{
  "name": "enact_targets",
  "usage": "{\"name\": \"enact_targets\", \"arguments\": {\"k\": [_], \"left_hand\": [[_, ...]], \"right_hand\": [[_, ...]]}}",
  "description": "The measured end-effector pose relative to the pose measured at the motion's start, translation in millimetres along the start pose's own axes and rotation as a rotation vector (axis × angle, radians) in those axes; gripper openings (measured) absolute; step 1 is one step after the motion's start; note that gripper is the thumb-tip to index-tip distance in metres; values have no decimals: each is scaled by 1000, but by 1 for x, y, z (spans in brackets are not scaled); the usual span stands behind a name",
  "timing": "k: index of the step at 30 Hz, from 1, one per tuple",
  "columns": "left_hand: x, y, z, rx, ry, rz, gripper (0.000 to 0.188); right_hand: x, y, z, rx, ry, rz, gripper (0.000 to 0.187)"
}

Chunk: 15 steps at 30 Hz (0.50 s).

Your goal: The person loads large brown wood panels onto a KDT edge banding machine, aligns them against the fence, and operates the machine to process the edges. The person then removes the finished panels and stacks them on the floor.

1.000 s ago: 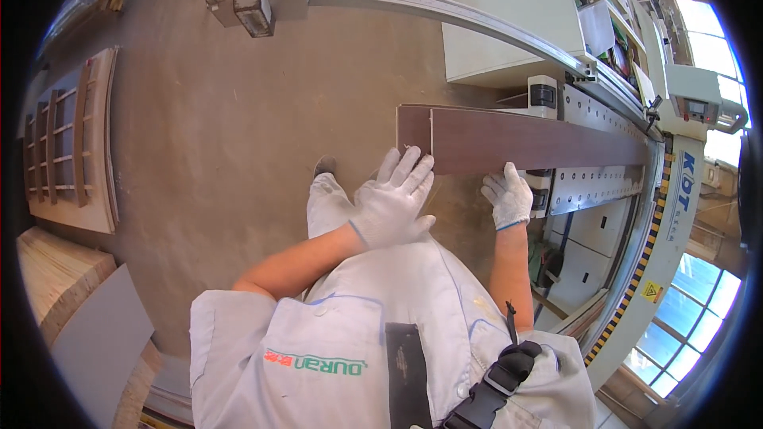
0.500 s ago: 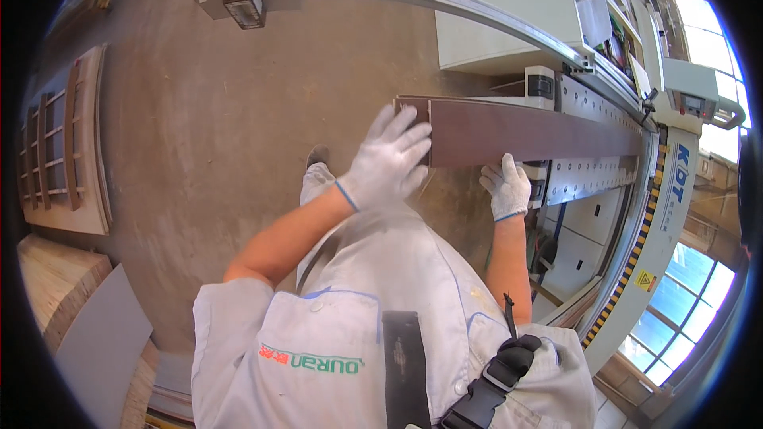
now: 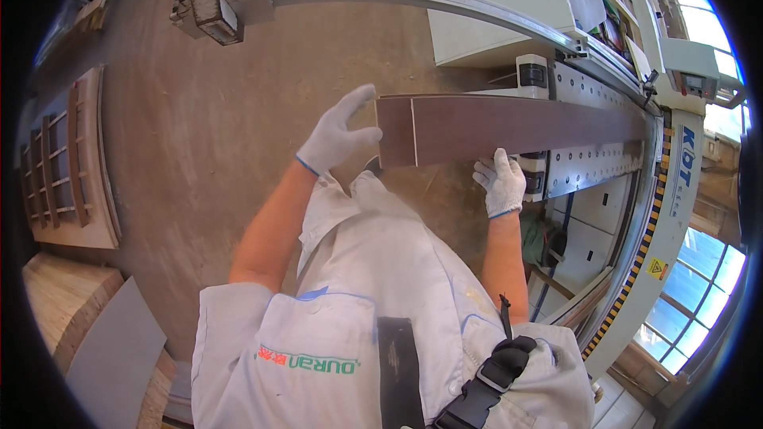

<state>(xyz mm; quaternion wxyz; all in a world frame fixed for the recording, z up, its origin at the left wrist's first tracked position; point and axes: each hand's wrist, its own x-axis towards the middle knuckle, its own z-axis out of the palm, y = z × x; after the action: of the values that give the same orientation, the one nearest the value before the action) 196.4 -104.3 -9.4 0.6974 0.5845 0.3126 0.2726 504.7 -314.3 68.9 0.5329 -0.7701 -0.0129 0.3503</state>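
At 1 o'clock from the wearer, the white-gloved right hand (image 3: 502, 180) is placed at the near long edge of the boards, a finger laid along it; whether it is clenched on them cannot be told, as its underside is hidden. At 11 o'clock, the white-gloved left hand (image 3: 338, 131) is held with fingers spread, gripping nothing, just beside the boards' left end; contact is unclear.

Between and beyond the hands, the long, flat, dark brown upper board (image 3: 524, 127) is stacked on a matching dark brown lower board (image 3: 396, 131), whose end is left jutting toward 9 o'clock. Their long axis is run nearly from 9 to 3 o'clock, the right end pointed over the hole-dotted grey metal bed (image 3: 592, 168) at 2 o'clock.

For good handling, the ends should probably be squared with a flat palm, while the near edge is kept steady and level.
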Motion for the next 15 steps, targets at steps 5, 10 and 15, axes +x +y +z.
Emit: {"name": "enact_targets", "arguments": {"k": [5, 10, 15], "left_hand": [[-41, -2, 43, 369, 190, 159, 71], [-62, 31, 64, 611, 236, 133, 68], [-75, 24, 74, 530, 293, 214, 63]], "right_hand": [[2, 1, -1, -15, -10, -8, 43], [-1, -4, 2, -39, -1, -1, 45], [-9, -1, -4, 24, -12, 31, 44]]}}
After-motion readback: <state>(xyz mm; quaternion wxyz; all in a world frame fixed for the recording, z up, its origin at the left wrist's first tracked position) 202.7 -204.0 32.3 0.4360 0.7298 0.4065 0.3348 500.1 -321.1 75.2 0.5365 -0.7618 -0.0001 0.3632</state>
